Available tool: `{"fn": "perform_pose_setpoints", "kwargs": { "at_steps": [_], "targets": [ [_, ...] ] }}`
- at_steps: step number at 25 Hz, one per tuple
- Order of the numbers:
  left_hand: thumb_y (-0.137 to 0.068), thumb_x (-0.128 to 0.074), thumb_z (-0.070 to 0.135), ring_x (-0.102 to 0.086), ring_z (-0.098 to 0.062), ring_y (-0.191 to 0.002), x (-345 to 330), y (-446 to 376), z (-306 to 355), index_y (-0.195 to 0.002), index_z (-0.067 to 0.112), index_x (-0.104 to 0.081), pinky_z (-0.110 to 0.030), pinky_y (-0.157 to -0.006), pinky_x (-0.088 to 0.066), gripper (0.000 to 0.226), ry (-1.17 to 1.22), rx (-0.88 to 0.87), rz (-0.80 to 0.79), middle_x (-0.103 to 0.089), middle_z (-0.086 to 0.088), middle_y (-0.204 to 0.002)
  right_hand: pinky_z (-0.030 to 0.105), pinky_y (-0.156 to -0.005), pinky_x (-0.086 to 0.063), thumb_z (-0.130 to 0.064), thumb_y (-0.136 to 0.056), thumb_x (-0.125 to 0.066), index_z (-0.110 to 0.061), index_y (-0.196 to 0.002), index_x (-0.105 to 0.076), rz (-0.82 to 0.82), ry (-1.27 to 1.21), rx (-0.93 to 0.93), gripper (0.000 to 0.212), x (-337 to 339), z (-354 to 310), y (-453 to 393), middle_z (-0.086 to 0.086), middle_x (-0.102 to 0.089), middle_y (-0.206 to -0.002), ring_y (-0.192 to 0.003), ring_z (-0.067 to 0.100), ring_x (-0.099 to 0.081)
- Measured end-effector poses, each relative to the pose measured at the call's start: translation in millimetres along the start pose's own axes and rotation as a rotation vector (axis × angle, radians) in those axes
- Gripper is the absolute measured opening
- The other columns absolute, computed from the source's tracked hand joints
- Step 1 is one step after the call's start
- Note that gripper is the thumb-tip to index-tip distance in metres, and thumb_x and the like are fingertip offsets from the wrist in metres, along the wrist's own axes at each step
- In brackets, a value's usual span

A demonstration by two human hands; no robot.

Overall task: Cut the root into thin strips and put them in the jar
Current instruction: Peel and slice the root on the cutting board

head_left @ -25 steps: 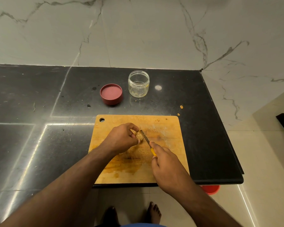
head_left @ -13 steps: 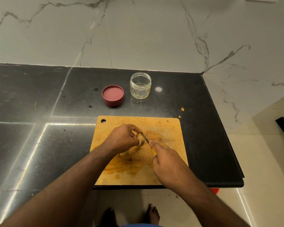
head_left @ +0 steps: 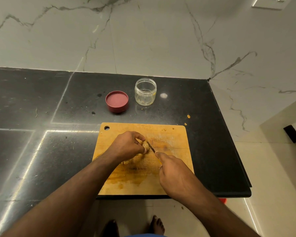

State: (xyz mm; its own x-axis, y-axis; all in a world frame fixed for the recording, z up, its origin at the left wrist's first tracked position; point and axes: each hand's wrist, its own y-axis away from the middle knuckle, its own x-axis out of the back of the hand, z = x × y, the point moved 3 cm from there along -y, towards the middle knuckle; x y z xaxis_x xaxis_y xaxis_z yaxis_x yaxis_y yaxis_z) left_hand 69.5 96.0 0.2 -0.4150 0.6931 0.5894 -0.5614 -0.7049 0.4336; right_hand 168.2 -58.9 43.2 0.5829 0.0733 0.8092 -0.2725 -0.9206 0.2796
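Left hand [head_left: 128, 145] pinches the root [head_left: 146, 145] against the wooden cutting board [head_left: 171, 134], fingers curled. Right hand [head_left: 175, 175] grips the knife [head_left: 151, 147], blade against the root. Open jar [head_left: 145, 91] stands well beyond.

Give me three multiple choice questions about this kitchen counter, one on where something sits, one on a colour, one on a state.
1. Where is the round dark red lid?
A. Left of the clear glass jar
B. On the wooden cutting board
C. On the jar

2. What colour is the countertop?
A. White
B. Black
C. Green

3. The jar is:
A. Capped
B. Tipped over
C. Open and upright

Answers: 1 A, the lid lies beside the jar on the counter. 2 B, the glossy slab is black. 3 C, its mouth faces up, uncovered.
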Motion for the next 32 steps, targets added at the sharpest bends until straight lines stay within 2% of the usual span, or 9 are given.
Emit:
{"fn": "perform_pose_setpoints", "kwargs": {
  "at_steps": [9, 14, 18, 20, 22, 25, 27, 30, 32],
  "targets": [
    [-0.084, -0.078, 0.019, -0.066, -0.011, -0.08, 0.6, -1.8, -2.0, -0.122, 0.028, -0.066, -0.024, -0.059, -0.047, 0.041, 0.012, 0.017, -0.024, -0.071, 0.005, -0.091, 0.026, -0.092, -0.047, -0.017, -0.101, -0.038, -0.03, -0.15, -0.033, -0.002, 0.037, -0.011, 0.051, 9.6, 17.3, 14.7, -0.004, -0.053, -0.134, -0.113, 0.011, -0.053],
    [-0.085, -0.077, 0.018, -0.066, -0.012, -0.085, 0.7, -0.9, -3.9, -0.122, 0.029, -0.064, -0.027, -0.063, -0.048, 0.041, 0.034, 0.011, -0.043, -0.07, 0.004, -0.094, 0.028, -0.087, -0.05, -0.023, -0.103, -0.038, -0.032, -0.151, -0.029, 0.251, 0.056, -0.026, 0.05, 30.0, 26.6, 17.5, -0.004, -0.051, -0.127, -0.101, 0.01, -0.057],
    [-0.084, -0.075, 0.015, -0.066, -0.015, -0.085, 1.1, 0.4, -5.6, -0.119, 0.027, -0.061, -0.031, -0.064, -0.051, 0.04, 0.031, 0.009, -0.025, -0.069, 0.003, -0.094, 0.022, -0.092, -0.047, -0.021, -0.101, -0.042, -0.035, -0.146, -0.039, 0.082, -0.069, 0.03, 0.048, 23.2, 25.5, 17.2, -0.008, -0.052, -0.137, -0.113, 0.004, -0.053],
    [-0.084, -0.073, 0.014, -0.065, -0.015, -0.083, 3.4, 0.4, -7.9, -0.118, 0.027, -0.06, -0.026, -0.058, -0.048, 0.039, 0.014, 0.023, -0.009, -0.068, 0.002, -0.095, 0.016, -0.08, -0.047, -0.02, -0.1, -0.043, -0.038, -0.143, -0.044, -0.022, -0.099, -0.006, 0.046, 20.8, 32.5, 18.3, -0.009, -0.056, -0.133, -0.097, -0.002, -0.056],
    [-0.084, -0.072, 0.014, -0.063, -0.013, -0.08, 5.4, 0.5, -11.5, -0.12, 0.027, -0.059, -0.024, -0.056, -0.046, 0.04, 0.007, 0.039, -0.01, -0.067, 0.002, -0.096, 0.016, -0.068, -0.046, -0.02, -0.101, -0.042, -0.039, -0.142, -0.043, 0.006, -0.071, -0.085, 0.045, 26.4, 43.3, 15.8, -0.009, -0.058, -0.12, -0.08, -0.001, -0.055],
    [-0.085, -0.074, 0.019, -0.063, -0.012, -0.078, 5.9, 0.6, -13.4, -0.124, 0.027, -0.059, -0.025, -0.057, -0.047, 0.042, -0.006, 0.04, -0.023, -0.068, 0.003, -0.095, 0.023, -0.089, -0.047, -0.02, -0.102, -0.041, -0.031, -0.149, -0.036, 0.218, 0.008, -0.111, 0.049, 39.1, 52.5, 13.9, -0.006, -0.053, -0.124, -0.102, 0.006, -0.055],
    [-0.085, -0.078, 0.025, -0.065, -0.013, -0.083, 6.7, 1.6, -13.7, -0.125, 0.028, -0.059, -0.028, -0.063, -0.053, 0.044, -0.019, 0.037, -0.024, -0.068, 0.004, -0.095, 0.02, -0.094, -0.042, -0.017, -0.101, -0.043, -0.031, -0.147, -0.04, 0.168, -0.082, -0.067, 0.048, 35.7, 46.7, 13.9, -0.006, -0.051, -0.135, -0.114, 0.006, -0.052],
    [-0.084, -0.08, 0.031, -0.064, -0.012, -0.087, 8.7, 2.7, -14.6, -0.127, 0.028, -0.057, -0.033, -0.073, -0.057, 0.049, -0.045, 0.023, -0.006, -0.065, 0.006, -0.099, 0.022, -0.095, -0.047, -0.018, -0.099, -0.045, -0.037, -0.144, -0.044, 0.078, -0.119, -0.016, 0.048, 24.7, 40.7, 15.6, -0.009, -0.051, -0.138, -0.112, 0.003, -0.054],
    [-0.086, -0.078, 0.038, -0.062, -0.01, -0.087, 8.8, 3.8, -13.1, -0.131, 0.029, -0.057, -0.029, -0.069, -0.057, 0.051, -0.071, -0.001, 0.001, -0.061, 0.009, -0.102, 0.027, -0.097, -0.049, -0.019, -0.1, -0.046, -0.039, -0.143, -0.045, 0.051, -0.177, -0.017, 0.047, 19.2, 39.5, 15.0, -0.013, -0.051, -0.14, -0.114, 0.002, -0.053]
  ]
}}
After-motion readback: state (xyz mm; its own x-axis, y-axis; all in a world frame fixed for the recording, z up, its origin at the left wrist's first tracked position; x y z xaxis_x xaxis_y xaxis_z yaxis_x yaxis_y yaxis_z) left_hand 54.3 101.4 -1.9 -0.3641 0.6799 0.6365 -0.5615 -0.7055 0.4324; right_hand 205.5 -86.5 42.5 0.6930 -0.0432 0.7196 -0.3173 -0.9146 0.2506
